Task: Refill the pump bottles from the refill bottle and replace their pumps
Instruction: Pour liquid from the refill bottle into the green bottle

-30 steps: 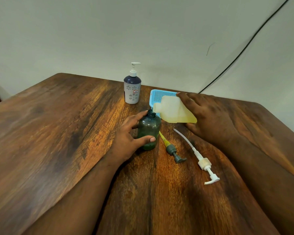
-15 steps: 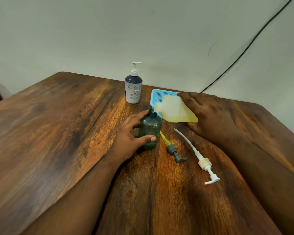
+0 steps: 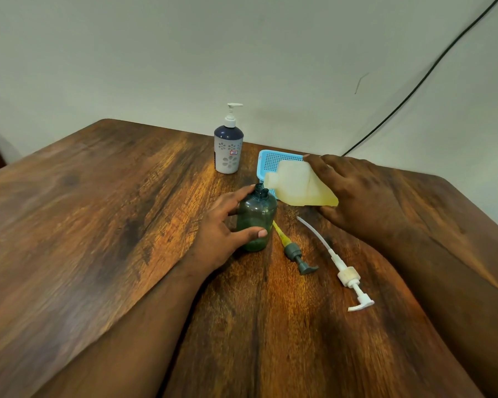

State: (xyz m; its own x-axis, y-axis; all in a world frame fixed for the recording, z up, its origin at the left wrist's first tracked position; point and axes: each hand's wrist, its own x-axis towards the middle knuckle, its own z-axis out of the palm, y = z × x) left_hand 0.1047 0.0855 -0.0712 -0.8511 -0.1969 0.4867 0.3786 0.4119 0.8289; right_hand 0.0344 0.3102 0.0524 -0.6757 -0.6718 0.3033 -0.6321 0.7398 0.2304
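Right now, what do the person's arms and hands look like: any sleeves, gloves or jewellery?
Both forearms are bare, with no sleeves in view. The left hand and right hand wear no gloves, and no rings, watch or bracelet show. The left thumbnail is short and plain.

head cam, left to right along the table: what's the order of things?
Left hand → green bottle → grey pump → white pump → right hand. The tilted refill bottle, blue basket and far pump bottle overlap these, so left out.

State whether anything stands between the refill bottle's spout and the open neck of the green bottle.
Nothing visible does. The refill bottle, tilted in the right hand, has its spout right at the green bottle neck, which the left hand steadies.
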